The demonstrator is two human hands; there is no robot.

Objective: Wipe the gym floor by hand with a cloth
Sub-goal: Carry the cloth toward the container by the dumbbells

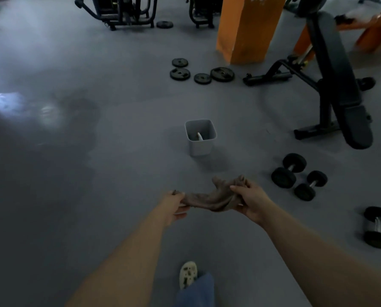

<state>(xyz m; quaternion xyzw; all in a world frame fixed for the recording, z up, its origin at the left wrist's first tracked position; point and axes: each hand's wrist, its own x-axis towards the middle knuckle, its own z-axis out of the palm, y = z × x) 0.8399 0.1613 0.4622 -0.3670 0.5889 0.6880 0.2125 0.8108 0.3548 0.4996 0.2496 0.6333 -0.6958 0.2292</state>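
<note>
Both hands grip the cloth [209,199], the left hand [174,204] pinching one end and the right hand [249,201] the other, holding it stretched in the air above the floor [96,173], likely to spread it for wiping. Open floor lies left; a bin [200,138] stands ahead and dumbbells [298,176] crowd the right.

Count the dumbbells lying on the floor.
3. Two lie side by side right of the bucket: one nearer the bench, one just beside it. A third lies alone by the right edge. More may be out of view.
</note>
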